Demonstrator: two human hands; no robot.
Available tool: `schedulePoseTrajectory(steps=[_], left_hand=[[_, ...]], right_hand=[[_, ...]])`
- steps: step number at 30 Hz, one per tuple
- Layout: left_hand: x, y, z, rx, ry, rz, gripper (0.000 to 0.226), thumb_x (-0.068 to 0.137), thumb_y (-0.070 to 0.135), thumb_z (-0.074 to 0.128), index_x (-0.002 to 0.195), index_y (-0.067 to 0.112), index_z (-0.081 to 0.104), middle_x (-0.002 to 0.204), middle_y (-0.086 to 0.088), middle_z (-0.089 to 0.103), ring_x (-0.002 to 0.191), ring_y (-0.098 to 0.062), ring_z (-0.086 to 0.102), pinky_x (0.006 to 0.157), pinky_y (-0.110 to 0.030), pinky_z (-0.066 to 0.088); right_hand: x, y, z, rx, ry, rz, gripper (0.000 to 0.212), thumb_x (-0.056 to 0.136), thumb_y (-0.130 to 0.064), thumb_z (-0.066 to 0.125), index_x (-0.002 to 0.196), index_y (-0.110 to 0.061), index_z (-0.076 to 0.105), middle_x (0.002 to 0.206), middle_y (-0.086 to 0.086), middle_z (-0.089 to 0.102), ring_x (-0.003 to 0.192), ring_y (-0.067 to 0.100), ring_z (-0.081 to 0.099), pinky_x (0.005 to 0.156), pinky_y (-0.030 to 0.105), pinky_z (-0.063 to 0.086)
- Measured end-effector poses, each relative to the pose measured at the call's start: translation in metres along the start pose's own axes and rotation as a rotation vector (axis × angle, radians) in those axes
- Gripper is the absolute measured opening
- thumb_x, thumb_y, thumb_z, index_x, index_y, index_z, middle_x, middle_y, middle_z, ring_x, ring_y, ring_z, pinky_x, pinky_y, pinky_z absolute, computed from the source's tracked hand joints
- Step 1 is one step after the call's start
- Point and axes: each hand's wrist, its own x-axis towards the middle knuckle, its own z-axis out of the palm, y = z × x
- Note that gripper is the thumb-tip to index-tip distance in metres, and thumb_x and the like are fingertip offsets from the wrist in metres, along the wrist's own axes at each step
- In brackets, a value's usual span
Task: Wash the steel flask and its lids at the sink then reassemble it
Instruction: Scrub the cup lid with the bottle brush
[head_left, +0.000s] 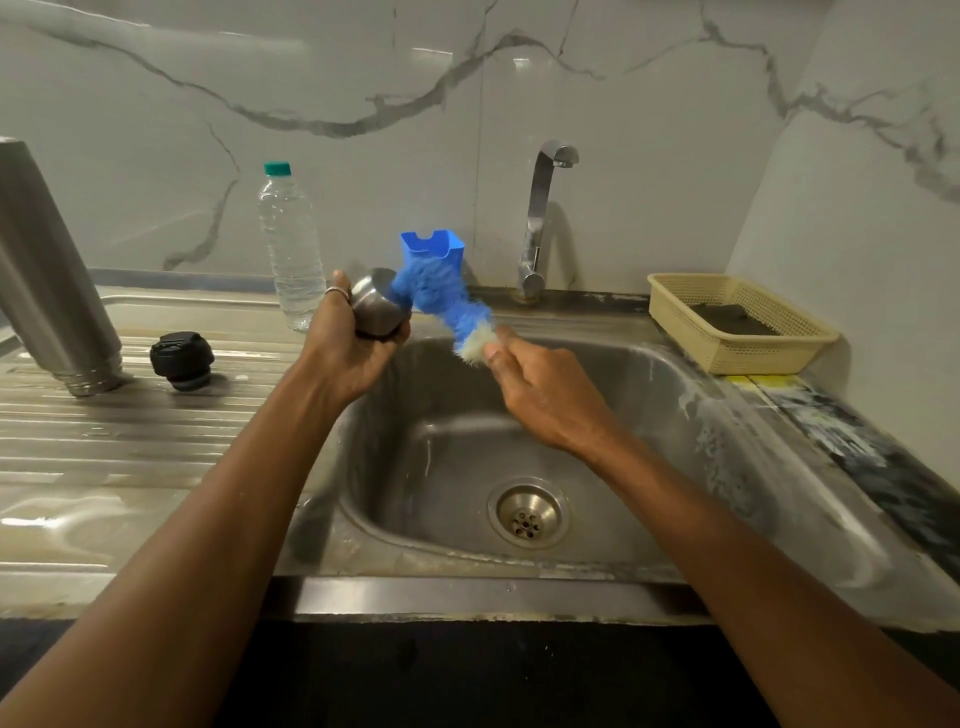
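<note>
My left hand (347, 343) grips a steel cup lid (375, 307) above the sink's left rim, its mouth turned toward the right. My right hand (540, 395) holds the handle end of a blue and white bottle brush (441, 299), whose blurred bristles reach into the cup's mouth. The steel flask body (49, 280) stands upside down on the drainboard at far left, leaning in the wide-angle view. A black inner stopper lid (182, 360) lies on the drainboard next to it.
The steel sink basin (447, 447) lies below my hands, with a tap (540, 218) behind it showing no water. A clear plastic bottle (291, 249), a blue holder (434, 249) and a cream basket (737, 322) holding a dark sponge stand along the back.
</note>
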Motion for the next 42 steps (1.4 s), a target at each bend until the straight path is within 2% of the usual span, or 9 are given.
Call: schedulePoseTrajectory(steps=[4,7,9,15,22,28,31,35,42], left_hand=[[-0.005,-0.005,0.008,0.081,-0.003,0.006,0.026,0.101,0.027,0.043,0.114,0.011,0.058,0.111,-0.012,0.067,0.092,-0.022,0.064,0.078,-0.032,0.051],[-0.008,-0.007,0.015,0.13,-0.025,0.026,0.024,0.103,0.024,0.045,0.118,0.009,0.056,0.119,-0.016,0.063,0.105,-0.026,0.067,0.087,-0.035,0.055],[-0.008,-0.008,0.011,0.123,-0.04,0.034,0.024,0.104,0.025,0.052,0.121,0.008,0.056,0.127,-0.018,0.061,0.118,-0.029,0.065,0.096,-0.04,0.057],[-0.013,-0.009,0.009,0.102,-0.078,0.086,0.024,0.101,0.026,0.062,0.113,0.005,0.059,0.121,-0.021,0.063,0.119,-0.034,0.066,0.1,-0.048,0.055],[-0.014,-0.007,0.01,0.115,-0.078,0.098,0.031,0.099,0.03,0.063,0.116,0.004,0.059,0.124,-0.021,0.063,0.116,-0.033,0.067,0.091,-0.043,0.06],[-0.019,-0.01,0.016,0.149,-0.14,0.112,0.027,0.099,0.023,0.063,0.112,-0.001,0.061,0.116,-0.019,0.068,0.111,-0.032,0.07,0.095,-0.046,0.058],[-0.017,-0.006,0.018,0.078,-0.106,0.115,0.034,0.098,0.025,0.064,0.118,-0.001,0.059,0.124,-0.022,0.065,0.117,-0.034,0.067,0.095,-0.046,0.058],[-0.014,-0.007,0.016,-0.002,-0.023,0.142,0.041,0.097,0.027,0.066,0.125,-0.001,0.055,0.122,-0.021,0.065,0.114,-0.033,0.069,0.092,-0.044,0.059],[-0.017,-0.016,0.023,0.103,-0.023,0.154,0.029,0.098,0.027,0.065,0.113,0.003,0.06,0.113,-0.019,0.069,0.105,-0.032,0.072,0.092,-0.045,0.059]], right_hand=[[0.004,0.005,-0.009,-0.037,0.146,-0.014,0.051,0.104,-0.038,0.051,0.15,-0.018,0.046,0.118,0.008,0.072,0.103,0.025,0.068,0.086,0.036,0.053],[0.005,0.001,-0.009,-0.025,0.196,-0.082,0.059,0.1,-0.035,0.059,0.154,-0.023,0.04,0.132,0.003,0.068,0.112,0.021,0.066,0.094,0.037,0.054],[0.006,0.002,-0.007,-0.019,0.206,-0.094,0.061,0.098,-0.033,0.062,0.154,-0.026,0.04,0.13,0.0,0.068,0.11,0.019,0.067,0.094,0.038,0.055],[0.01,0.006,-0.004,-0.029,0.252,-0.087,0.06,0.097,-0.033,0.063,0.153,-0.022,0.043,0.126,0.003,0.07,0.109,0.021,0.066,0.094,0.038,0.054],[0.011,0.005,-0.005,-0.158,0.289,-0.162,0.062,0.099,-0.035,0.06,0.156,-0.024,0.038,0.107,0.01,0.068,0.094,0.024,0.063,0.079,0.035,0.053],[0.02,0.021,-0.004,-0.186,0.27,-0.084,0.06,0.097,-0.033,0.06,0.154,-0.022,0.042,0.111,0.011,0.071,0.099,0.03,0.066,0.08,0.037,0.052],[0.016,0.025,-0.001,-0.137,0.262,-0.051,0.06,0.096,-0.032,0.062,0.152,-0.018,0.045,0.111,0.01,0.074,0.097,0.028,0.068,0.082,0.039,0.056],[0.01,0.016,0.005,-0.142,0.272,-0.075,0.06,0.097,-0.032,0.062,0.153,-0.018,0.045,0.104,0.009,0.074,0.09,0.024,0.068,0.075,0.028,0.048],[0.018,0.002,0.012,-0.119,0.328,-0.065,0.058,0.099,-0.032,0.06,0.152,-0.017,0.045,0.11,0.012,0.073,0.099,0.031,0.067,0.081,0.038,0.053]])
